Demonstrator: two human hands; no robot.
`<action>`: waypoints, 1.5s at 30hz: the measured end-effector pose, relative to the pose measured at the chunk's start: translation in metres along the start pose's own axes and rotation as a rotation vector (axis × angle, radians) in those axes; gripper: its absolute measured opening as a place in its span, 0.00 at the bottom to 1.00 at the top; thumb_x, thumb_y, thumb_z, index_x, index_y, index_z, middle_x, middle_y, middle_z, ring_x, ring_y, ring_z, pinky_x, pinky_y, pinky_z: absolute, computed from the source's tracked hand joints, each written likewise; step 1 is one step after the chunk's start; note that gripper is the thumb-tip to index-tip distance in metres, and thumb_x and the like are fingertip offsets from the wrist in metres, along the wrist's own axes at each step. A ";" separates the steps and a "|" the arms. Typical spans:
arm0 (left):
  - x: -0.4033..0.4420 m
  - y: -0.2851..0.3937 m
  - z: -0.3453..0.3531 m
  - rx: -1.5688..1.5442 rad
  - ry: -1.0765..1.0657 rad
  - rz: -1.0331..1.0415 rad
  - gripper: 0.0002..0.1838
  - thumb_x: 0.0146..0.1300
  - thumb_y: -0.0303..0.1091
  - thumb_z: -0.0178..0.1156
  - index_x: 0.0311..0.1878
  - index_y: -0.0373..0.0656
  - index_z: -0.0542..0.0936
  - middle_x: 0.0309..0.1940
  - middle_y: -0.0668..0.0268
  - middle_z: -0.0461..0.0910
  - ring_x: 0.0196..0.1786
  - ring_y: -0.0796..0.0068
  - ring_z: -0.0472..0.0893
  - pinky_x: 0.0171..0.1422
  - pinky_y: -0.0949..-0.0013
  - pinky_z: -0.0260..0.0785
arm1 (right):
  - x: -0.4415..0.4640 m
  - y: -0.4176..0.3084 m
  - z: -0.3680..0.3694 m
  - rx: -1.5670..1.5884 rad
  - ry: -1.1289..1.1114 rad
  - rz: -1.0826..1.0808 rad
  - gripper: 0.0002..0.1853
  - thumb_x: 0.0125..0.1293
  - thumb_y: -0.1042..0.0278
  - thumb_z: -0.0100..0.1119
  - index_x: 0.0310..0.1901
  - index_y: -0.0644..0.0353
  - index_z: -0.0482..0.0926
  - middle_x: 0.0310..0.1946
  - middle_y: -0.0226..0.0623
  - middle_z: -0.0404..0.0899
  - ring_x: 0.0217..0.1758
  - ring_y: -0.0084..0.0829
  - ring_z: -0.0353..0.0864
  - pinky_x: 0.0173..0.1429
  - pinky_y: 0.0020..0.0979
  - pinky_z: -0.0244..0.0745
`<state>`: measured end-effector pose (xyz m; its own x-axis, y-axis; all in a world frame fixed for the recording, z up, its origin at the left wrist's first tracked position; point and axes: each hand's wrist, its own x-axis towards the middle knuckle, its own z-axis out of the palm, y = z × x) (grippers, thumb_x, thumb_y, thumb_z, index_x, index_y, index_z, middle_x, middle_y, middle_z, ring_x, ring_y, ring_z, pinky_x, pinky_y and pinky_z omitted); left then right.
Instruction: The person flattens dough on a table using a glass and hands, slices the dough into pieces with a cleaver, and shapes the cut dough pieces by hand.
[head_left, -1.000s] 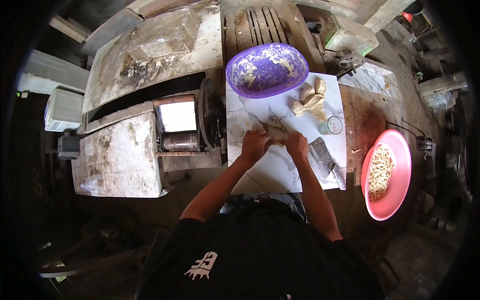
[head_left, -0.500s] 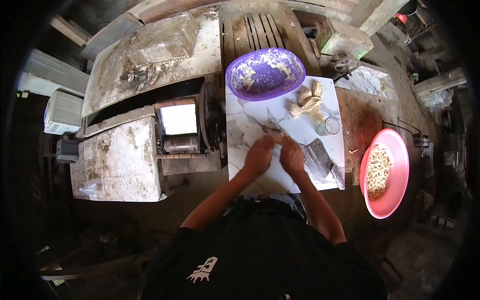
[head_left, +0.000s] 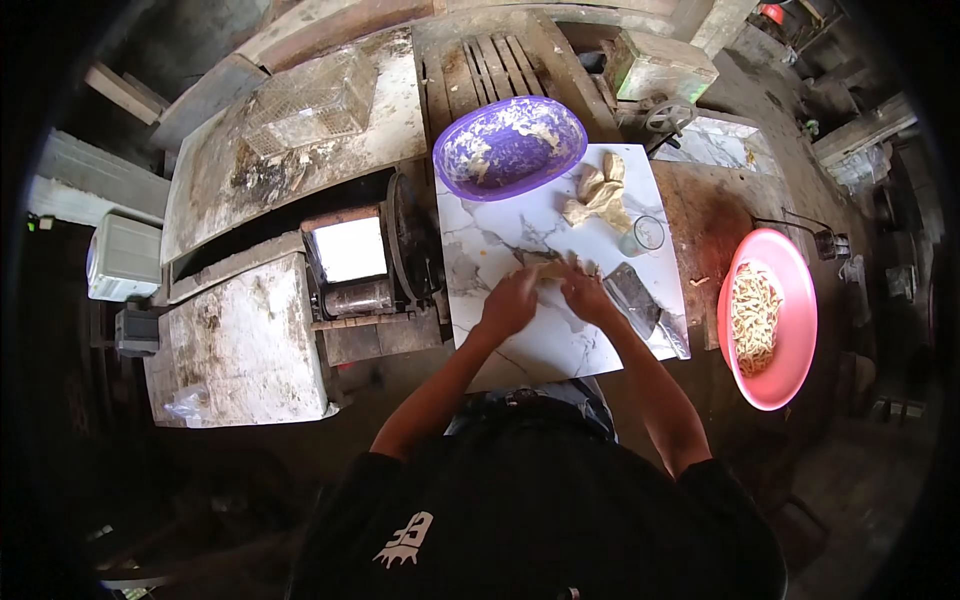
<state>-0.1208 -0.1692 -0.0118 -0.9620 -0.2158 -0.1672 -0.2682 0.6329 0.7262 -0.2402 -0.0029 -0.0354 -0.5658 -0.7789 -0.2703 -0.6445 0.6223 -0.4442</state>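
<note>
My left hand [head_left: 511, 302] and my right hand [head_left: 585, 295] meet over the marble-patterned tabletop [head_left: 480, 345]. A small pale piece of dough [head_left: 551, 270] stretches between their fingertips, with both hands closed on its ends. Beyond them lie several lumps of pale dough [head_left: 604, 205], bunched together. A clear glass [head_left: 646, 235] stands to the right of these lumps. Close by my right hand is a flat, dark grey, blade-like piece [head_left: 633, 298]. At the far end of the table sits a purple basin [head_left: 480, 190], its inside smeared with dough.
To the right, a pink basin [head_left: 795, 345] holds many thin dough strips [head_left: 755, 320]. A machine with a roller and a dark wheel [head_left: 402, 240] stands left of the table. Farther left are stained white boards [head_left: 235, 340] and a wire basket [head_left: 312, 105].
My view has shifted a little, so the table appears farther left. The fingers have spread somewhat, and the dough piece between my hands shows more plainly. The other things stay put.
</note>
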 end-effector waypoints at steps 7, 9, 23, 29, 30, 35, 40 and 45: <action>-0.003 -0.021 0.035 0.304 0.189 0.192 0.31 0.64 0.34 0.50 0.68 0.29 0.62 0.68 0.42 0.63 0.73 0.45 0.60 0.76 0.52 0.51 | -0.011 -0.024 0.029 -0.157 0.293 -0.235 0.30 0.65 0.68 0.47 0.69 0.65 0.61 0.71 0.49 0.62 0.74 0.49 0.61 0.76 0.48 0.54; -0.010 -0.025 0.048 0.489 0.204 0.235 0.34 0.64 0.35 0.51 0.70 0.27 0.57 0.71 0.42 0.58 0.75 0.47 0.55 0.78 0.52 0.48 | -0.015 -0.042 0.027 -0.238 0.276 -0.227 0.30 0.68 0.66 0.48 0.70 0.63 0.59 0.73 0.49 0.57 0.75 0.49 0.57 0.78 0.48 0.49; 0.009 0.014 0.054 0.452 0.272 0.231 0.38 0.65 0.46 0.53 0.72 0.31 0.57 0.74 0.47 0.54 0.78 0.51 0.50 0.78 0.49 0.45 | -0.061 0.047 -0.032 0.310 0.621 0.430 0.23 0.61 0.53 0.65 0.51 0.61 0.78 0.40 0.51 0.83 0.44 0.51 0.82 0.48 0.45 0.76; 0.007 0.020 0.080 0.549 0.245 0.137 0.43 0.64 0.53 0.54 0.72 0.31 0.56 0.74 0.49 0.54 0.77 0.54 0.51 0.79 0.51 0.42 | -0.027 0.100 -0.048 0.358 0.805 0.177 0.48 0.50 0.57 0.77 0.68 0.65 0.58 0.59 0.58 0.70 0.60 0.52 0.73 0.61 0.44 0.71; 0.004 0.024 0.078 0.504 0.257 0.127 0.42 0.64 0.52 0.55 0.71 0.31 0.57 0.73 0.47 0.56 0.76 0.52 0.53 0.79 0.51 0.43 | -0.015 0.103 -0.050 0.395 0.810 0.123 0.50 0.50 0.58 0.78 0.69 0.65 0.56 0.60 0.58 0.69 0.62 0.51 0.72 0.63 0.43 0.70; 0.002 0.021 0.080 0.474 0.329 0.148 0.37 0.65 0.48 0.54 0.69 0.32 0.61 0.71 0.47 0.59 0.74 0.49 0.58 0.77 0.50 0.49 | 0.005 0.101 -0.062 0.668 0.764 0.078 0.45 0.53 0.64 0.76 0.68 0.63 0.58 0.57 0.52 0.72 0.61 0.43 0.73 0.63 0.40 0.69; 0.025 0.000 0.050 0.389 0.388 0.003 0.28 0.65 0.42 0.54 0.66 0.39 0.68 0.65 0.55 0.68 0.66 0.53 0.68 0.70 0.52 0.59 | 0.000 0.089 -0.077 0.779 0.820 0.120 0.38 0.56 0.63 0.74 0.65 0.63 0.63 0.51 0.45 0.75 0.55 0.36 0.77 0.61 0.38 0.70; 0.023 0.002 0.053 0.314 0.300 0.047 0.25 0.61 0.41 0.61 0.58 0.39 0.73 0.54 0.57 0.72 0.60 0.55 0.71 0.65 0.54 0.63 | -0.021 0.085 -0.074 0.836 0.771 0.084 0.39 0.55 0.63 0.75 0.64 0.63 0.64 0.51 0.46 0.75 0.55 0.36 0.76 0.60 0.36 0.71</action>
<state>-0.1462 -0.1339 -0.0498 -0.9286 -0.3585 0.0960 -0.2715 0.8325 0.4829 -0.3209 0.0720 -0.0041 -0.9424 -0.3026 0.1424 -0.2085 0.1990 -0.9576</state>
